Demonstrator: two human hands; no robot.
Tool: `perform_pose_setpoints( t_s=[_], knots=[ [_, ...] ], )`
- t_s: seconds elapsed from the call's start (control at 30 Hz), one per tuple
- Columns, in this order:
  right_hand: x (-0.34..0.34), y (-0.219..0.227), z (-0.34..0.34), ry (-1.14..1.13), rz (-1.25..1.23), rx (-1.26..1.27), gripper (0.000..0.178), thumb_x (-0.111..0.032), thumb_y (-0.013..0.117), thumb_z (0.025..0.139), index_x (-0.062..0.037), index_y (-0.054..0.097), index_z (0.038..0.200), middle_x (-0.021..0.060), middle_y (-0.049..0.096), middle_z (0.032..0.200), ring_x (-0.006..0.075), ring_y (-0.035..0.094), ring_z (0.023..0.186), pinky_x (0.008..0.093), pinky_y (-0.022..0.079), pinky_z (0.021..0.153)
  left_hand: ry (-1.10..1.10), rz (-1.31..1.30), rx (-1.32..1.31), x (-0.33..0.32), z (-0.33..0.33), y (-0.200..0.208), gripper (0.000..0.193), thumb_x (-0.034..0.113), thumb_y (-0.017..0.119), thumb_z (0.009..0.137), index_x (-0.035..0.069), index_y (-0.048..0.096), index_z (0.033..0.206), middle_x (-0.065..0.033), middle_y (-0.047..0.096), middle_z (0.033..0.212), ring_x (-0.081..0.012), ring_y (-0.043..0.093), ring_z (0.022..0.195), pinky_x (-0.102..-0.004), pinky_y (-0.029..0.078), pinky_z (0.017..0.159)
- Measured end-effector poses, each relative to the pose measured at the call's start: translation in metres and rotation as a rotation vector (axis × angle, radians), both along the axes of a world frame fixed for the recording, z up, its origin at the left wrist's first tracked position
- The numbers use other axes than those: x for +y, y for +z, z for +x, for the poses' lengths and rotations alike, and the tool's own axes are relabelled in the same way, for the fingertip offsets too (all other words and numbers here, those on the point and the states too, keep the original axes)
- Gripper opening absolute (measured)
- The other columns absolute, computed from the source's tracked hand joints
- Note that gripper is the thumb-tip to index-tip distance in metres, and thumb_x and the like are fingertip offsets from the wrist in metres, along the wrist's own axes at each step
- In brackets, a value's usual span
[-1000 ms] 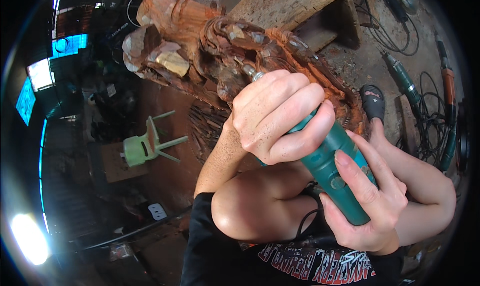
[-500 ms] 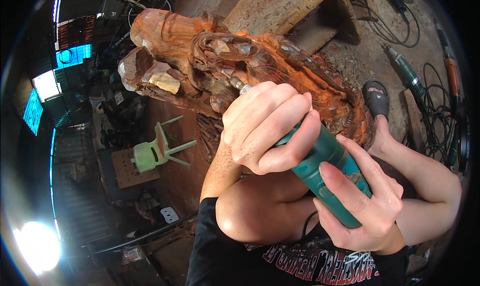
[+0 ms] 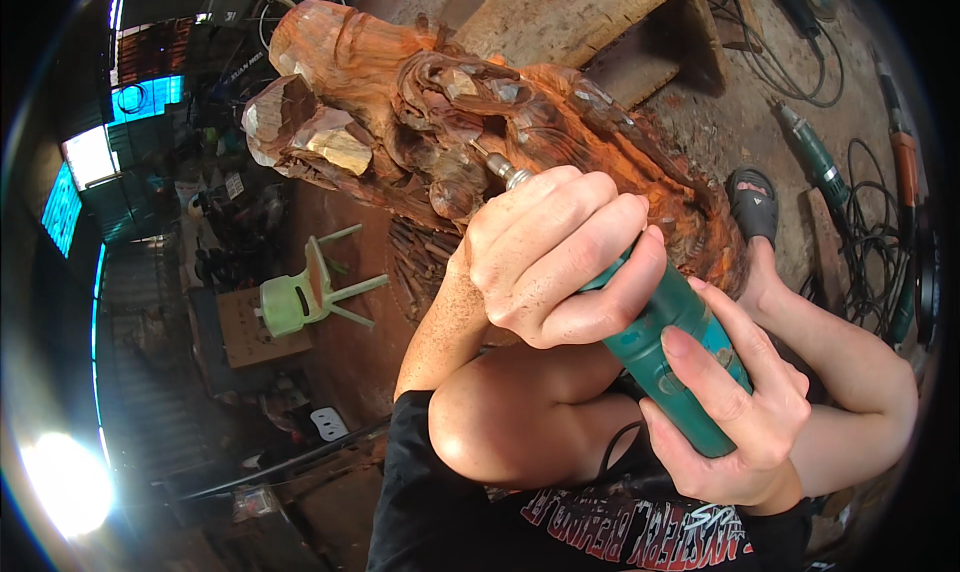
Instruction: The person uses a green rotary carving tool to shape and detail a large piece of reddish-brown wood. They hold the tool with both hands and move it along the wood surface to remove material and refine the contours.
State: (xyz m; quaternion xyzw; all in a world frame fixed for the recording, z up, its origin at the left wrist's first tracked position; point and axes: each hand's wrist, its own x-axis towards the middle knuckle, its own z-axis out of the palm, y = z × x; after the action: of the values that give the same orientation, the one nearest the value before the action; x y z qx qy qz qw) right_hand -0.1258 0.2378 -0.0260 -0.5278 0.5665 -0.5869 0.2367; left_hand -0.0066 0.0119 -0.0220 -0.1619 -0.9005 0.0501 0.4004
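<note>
Snugly round grinder, left grip, right grip

Big white and red letters sit upside down on the black shirt, at the bottom. Tiny pale letters run along a dark bike bar – upper left – and the grey sandal (right side) has a little white sign.

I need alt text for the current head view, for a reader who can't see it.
A person's left hand and right hand grip a green power tool, its metal nose aimed at a carved reddish-brown wooden piece; contact is unclear. A pale green chair is at left, and another green tool lies on the floor at right.
</note>
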Motion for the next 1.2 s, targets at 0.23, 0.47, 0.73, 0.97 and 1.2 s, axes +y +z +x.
perform_pose_setpoints(
  t_s=[0.23,0.47,0.73,0.97,1.2],
  knots=[
    [-0.006,0.004,-0.004,-0.083,-0.008,0.112,0.056,-0.003,0.085,0.058,-0.0087,0.083,0.114,0.0352,0.072,0.115,0.0406,0.079,0.091,0.0395,0.066,0.076,0.049,0.02,0.01,0.006,-0.002,-0.005,0.035,-0.004,0.086,0.075,0.007,0.067,0.102,-0.0082,0.069,0.087,-0.023,0.068,0.065,-0.0336,0.057,0.053],
    [-0.007,0.003,0.0,-0.086,-0.025,0.072,0.056,-0.002,0.085,0.059,-0.0089,0.082,0.115,0.0362,0.071,0.116,0.0429,0.079,0.094,0.0409,0.066,0.078,0.069,0.009,0.029,0.005,0.0,-0.002,0.039,-0.006,0.088,0.076,0.008,0.067,0.105,-0.0068,0.069,0.087,-0.0216,0.068,0.064,-0.0324,0.056,0.053],
    [-0.006,0.0,0.002,-0.097,-0.03,0.071,0.061,-0.001,0.085,0.058,-0.0097,0.081,0.119,0.037,0.071,0.117,0.0433,0.078,0.097,0.0416,0.065,0.08,0.04,-0.007,0.024,0.003,-0.001,-0.001,0.039,-0.006,0.088,0.077,0.008,0.067,0.106,-0.0065,0.069,0.087,-0.0208,0.067,0.065,-0.031,0.055,0.052],
    [-0.003,-0.001,0.006,-0.099,-0.02,0.054,0.061,-0.001,0.086,0.058,-0.0095,0.081,0.118,0.0373,0.071,0.118,0.0439,0.078,0.097,0.0414,0.065,0.08,0.046,-0.01,0.005,0.004,0.003,0.0,0.038,-0.004,0.088,0.078,0.009,0.066,0.107,-0.0057,0.069,0.089,-0.0197,0.066,0.067,-0.0302,0.054,0.052],
    [0.0,0.0,0.008,-0.104,-0.005,0.055,0.061,-0.002,0.087,0.058,-0.0109,0.082,0.118,0.0367,0.071,0.118,0.0423,0.079,0.098,0.0409,0.065,0.08,0.038,-0.046,0.029,0.004,0.004,-0.002,0.039,-0.004,0.087,0.079,0.009,0.066,0.108,-0.0056,0.068,0.088,-0.0189,0.065,0.066,-0.0301,0.054,0.051]
  ],
)
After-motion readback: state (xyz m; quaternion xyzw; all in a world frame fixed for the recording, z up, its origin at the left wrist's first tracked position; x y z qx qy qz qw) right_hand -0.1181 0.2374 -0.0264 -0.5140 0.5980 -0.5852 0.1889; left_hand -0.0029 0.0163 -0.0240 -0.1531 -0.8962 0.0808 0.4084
